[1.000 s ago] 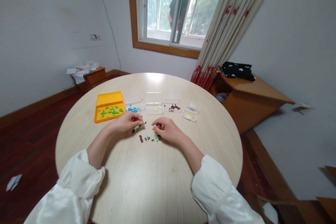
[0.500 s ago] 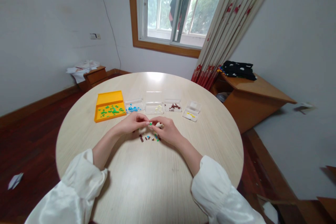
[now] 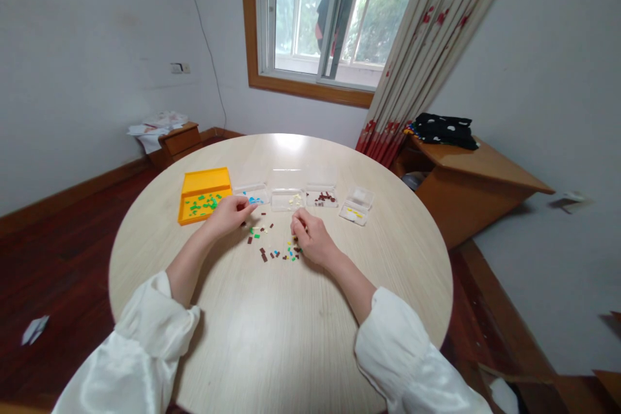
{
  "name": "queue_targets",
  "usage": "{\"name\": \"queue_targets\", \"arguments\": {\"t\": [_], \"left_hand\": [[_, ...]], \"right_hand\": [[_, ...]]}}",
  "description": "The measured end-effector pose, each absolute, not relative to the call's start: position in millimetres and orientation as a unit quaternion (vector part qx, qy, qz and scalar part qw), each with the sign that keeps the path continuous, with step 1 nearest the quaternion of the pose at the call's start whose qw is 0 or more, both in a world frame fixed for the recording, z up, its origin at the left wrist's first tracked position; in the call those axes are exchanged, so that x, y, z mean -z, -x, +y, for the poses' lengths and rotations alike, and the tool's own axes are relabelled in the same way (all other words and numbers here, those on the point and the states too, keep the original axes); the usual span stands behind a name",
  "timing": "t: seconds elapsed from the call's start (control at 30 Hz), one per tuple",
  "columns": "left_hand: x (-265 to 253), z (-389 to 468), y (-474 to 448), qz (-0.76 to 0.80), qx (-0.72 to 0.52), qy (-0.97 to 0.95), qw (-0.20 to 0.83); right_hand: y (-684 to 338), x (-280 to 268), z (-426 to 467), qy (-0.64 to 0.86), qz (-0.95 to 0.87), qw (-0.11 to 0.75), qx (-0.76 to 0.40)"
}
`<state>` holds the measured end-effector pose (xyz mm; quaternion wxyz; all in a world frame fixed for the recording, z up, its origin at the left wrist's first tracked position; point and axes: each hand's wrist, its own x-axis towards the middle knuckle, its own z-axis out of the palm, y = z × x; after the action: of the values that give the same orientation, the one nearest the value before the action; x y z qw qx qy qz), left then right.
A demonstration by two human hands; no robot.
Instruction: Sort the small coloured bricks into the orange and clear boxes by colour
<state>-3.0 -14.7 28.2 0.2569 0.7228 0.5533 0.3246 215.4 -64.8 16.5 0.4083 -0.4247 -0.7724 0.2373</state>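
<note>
My left hand (image 3: 229, 214) hovers at the near edge of the clear box of blue pieces (image 3: 253, 197), thumb and fingers drawn together. Whatever it may hold is hidden. Closed fingers also shape my right hand (image 3: 310, 235), over the right side of the loose pieces, and what lies in its grasp cannot be made out. Between and below the hands, small brown pieces (image 3: 263, 255), green pieces (image 3: 257, 236) and a few blue and yellow bits are scattered on the round table (image 3: 272, 330). Right of my left hand is a clear box with pale pieces (image 3: 287, 201).
A yellow box with green pieces (image 3: 204, 204) stands open at the left. Further right are a clear box of brown pieces (image 3: 322, 198) and a small box with yellow pieces (image 3: 354, 215). A wooden cabinet (image 3: 480, 187) stands beyond the table's right side.
My hands were together around a small green piece; now they are apart. The left has moved left toward the blue pieces, the right slightly right. More scattered pieces show between them.
</note>
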Motion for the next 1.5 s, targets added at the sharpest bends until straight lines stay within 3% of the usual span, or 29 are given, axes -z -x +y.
{"name": "queue_targets", "arguments": {"t": [0.1, 0.3, 0.73, 0.93, 1.5], "left_hand": [[-28.9, -14.9, 9.2, 0.574, -0.284, -0.730, 0.237], [-31.3, -14.3, 20.5, 0.533, -0.203, -0.765, 0.299], [-19.3, -11.3, 9.9, 0.514, -0.265, -0.774, 0.256], [-23.3, -27.0, -17.1, 0.449, -0.303, -0.776, 0.324], [-31.6, -44.9, -37.9, 0.356, -0.201, -0.758, 0.508]], "right_hand": [[-216.5, -15.6, -62.9, 0.438, -0.767, 0.408, -0.230], [-215.5, -12.1, -60.0, 0.447, -0.774, 0.391, -0.220], [-214.9, -7.9, -57.2, 0.453, -0.769, 0.390, -0.228], [-215.0, -12.1, -57.8, 0.451, -0.769, 0.401, -0.212], [-212.3, -11.8, -62.5, 0.431, -0.794, 0.353, -0.244]]}}
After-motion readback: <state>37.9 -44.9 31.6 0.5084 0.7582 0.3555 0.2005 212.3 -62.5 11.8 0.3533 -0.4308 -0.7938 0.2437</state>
